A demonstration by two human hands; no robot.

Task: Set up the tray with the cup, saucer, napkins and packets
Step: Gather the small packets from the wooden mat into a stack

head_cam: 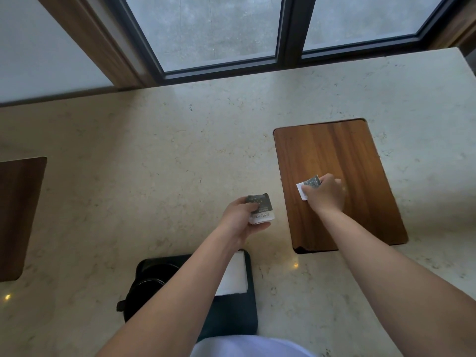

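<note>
Nearest, at the bottom edge: white clothing (253, 346). Just beyond, on the marble counter (144, 140): a black tray (231, 318), holding a dark cup (149, 287) on a saucer (134, 313) at its left and white napkins (234, 276) at its right, partly hidden by the left forearm. Above the tray, left hand (238, 219) clenched on a packet (260, 208), grey-green with pale dots over a white band; printed characters too small to read. Farther right, over a wooden board (332, 150) set into the counter, right hand (325, 195) gripping a second packet (307, 186) of the same look. Another wooden inset (18, 215) at far left. Window (219, 29) behind.
</note>
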